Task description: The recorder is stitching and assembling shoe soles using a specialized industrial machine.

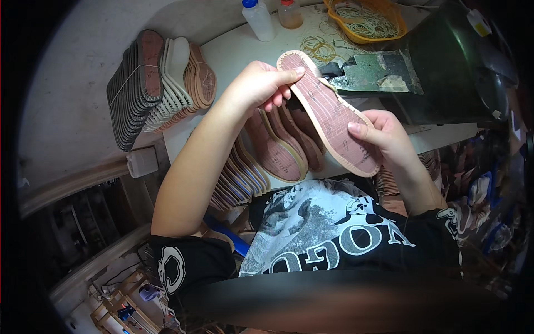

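Observation:
A reddish-brown insole with a pale tan edge is held up in front of me, slanting from upper left to lower right. My left hand pinches its upper end, thumb on the face and fingers curled behind. Around the lower, broader end, my right hand is closed, its thumb pressed on the face. Beneath and left of the held piece, several similar insoles lie in a row on the white table. The green machine's metal plate is just beyond my right hand.
Tied stacks of grey and tan insoles stand at the left. A white bottle with blue cap, a red-capped bottle and a yellow basket of bands are at the back. A dark green machine fills the right.

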`<move>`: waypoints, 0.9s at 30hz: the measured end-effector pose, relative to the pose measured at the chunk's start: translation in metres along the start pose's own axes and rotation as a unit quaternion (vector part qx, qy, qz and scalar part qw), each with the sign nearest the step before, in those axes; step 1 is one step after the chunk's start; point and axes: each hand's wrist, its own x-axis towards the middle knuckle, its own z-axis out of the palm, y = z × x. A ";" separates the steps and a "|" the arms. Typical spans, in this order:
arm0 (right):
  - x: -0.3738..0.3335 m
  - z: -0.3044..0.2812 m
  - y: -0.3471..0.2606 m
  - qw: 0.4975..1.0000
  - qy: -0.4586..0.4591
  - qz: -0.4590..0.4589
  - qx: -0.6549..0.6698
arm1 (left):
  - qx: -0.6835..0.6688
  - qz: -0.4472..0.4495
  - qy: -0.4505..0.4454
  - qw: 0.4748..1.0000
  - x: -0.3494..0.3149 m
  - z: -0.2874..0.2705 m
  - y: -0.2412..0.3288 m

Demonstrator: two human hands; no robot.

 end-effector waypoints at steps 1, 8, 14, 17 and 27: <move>0.005 0.002 0.000 1.000 0.000 -0.013 0.017 | 0.000 0.000 0.001 1.000 0.002 0.000 -0.002; 0.038 0.021 0.004 0.998 -0.003 -0.037 0.054 | -0.058 0.093 0.112 0.988 0.023 -0.009 -0.011; 0.008 0.070 0.018 0.993 -0.110 -0.026 0.028 | -0.477 0.219 -0.004 0.851 -0.024 0.013 -0.040; -0.011 0.084 0.022 0.984 -0.176 0.009 -0.017 | -0.533 0.301 0.014 0.790 -0.101 0.043 -0.034; -0.036 0.102 0.010 0.929 -0.077 -0.314 -0.181 | -0.108 0.423 0.220 0.872 -0.134 0.076 -0.094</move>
